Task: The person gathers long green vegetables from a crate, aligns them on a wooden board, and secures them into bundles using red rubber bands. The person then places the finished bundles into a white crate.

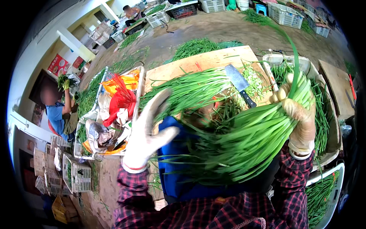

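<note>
In a pale glove, my right hand grips a thick bunch of Chinese chives by its white stem ends, and the green leaves fan out over my lap. One long blade arches up above that hand. My left hand, in a white glove, is raised with thumb and fingers apart and nothing in it. On the wooden board lies another heap of chives. A cleaver with a black handle rests at its stem ends, beside chopped white stem pieces.
Left of the board stands a white crate holding red ties and plastic bags. A crate of chives is close on my right; another crate sits below it. At left a person in blue handles greens. Farther off, another person sits.
</note>
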The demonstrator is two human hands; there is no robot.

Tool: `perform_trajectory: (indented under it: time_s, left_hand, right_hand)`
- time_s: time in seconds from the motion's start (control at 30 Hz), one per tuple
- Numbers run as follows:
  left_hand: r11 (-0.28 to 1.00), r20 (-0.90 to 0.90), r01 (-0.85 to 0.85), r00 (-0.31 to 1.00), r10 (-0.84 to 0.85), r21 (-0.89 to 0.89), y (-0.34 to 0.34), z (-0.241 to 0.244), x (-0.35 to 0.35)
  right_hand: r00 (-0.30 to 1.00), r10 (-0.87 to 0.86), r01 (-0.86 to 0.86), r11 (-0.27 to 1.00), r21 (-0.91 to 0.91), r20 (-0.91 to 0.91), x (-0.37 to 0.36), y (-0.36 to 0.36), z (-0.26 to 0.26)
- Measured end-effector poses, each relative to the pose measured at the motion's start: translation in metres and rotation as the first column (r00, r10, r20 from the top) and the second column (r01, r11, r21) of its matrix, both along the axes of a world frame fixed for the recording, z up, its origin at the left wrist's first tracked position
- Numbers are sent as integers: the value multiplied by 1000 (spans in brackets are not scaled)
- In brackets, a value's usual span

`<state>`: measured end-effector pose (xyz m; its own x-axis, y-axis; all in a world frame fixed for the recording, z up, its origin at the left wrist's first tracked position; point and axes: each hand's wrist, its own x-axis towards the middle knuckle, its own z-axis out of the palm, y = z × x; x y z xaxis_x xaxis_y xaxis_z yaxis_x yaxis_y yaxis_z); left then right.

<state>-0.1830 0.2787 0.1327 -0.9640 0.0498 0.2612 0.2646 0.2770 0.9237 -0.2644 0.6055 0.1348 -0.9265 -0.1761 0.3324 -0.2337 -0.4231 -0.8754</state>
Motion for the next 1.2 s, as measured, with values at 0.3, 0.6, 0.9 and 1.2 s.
perform_trajectory:
  time_s: [0.3,0.6,0.9,1.2]
  left_hand:
    - [904,-491,-385,834,253,-188,163,-41,-47]
    - [916,-463,-330,865,195,-230,127,-46,-101]
    - [783,-500,-132,830,-248,-608,37,6,-140]
    - [211,-240,-184,928,-285,-960,-31,42,-166]
  right_hand:
    - [973,-210,208,978,-27,-95,-7,-69,34]
    - [992,-53,67,989,-132,113,-48,-79,18]
    - [994,-71,96,914,-394,77,-106,-87,34]
    - [979,188,-88,734,-673,77,-159,-81,-66]
